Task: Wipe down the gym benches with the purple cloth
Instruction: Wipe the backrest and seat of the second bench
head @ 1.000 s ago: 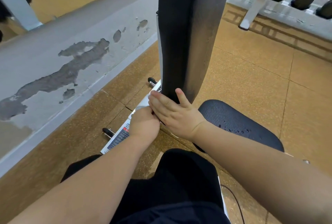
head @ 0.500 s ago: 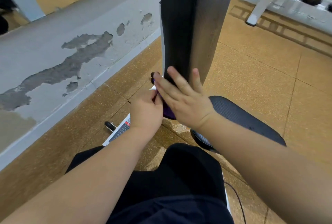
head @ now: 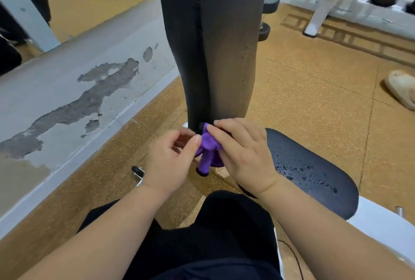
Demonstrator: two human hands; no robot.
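The bench's black back pad (head: 211,44) stands upright in front of me, and its black seat pad (head: 314,172) lies to the right with water drops on it. A bunched purple cloth (head: 207,151) hangs at the foot of the back pad. My right hand (head: 242,156) grips the cloth from the right, fingers over its top. My left hand (head: 173,158) is beside it on the left, thumb and fingertips pinching the cloth's edge.
A low grey wall with peeling paint (head: 78,100) runs along the left, with a mirror above it. A white dumbbell rack (head: 336,3) stands at the back right. A beige slipper (head: 402,91) lies on the tan floor at the right. My black-clad knees fill the bottom.
Both hands have come down and back from the back pad's lower end. The purple cloth, mostly hidden before, is now bunched between them. The view has tilted up slightly.
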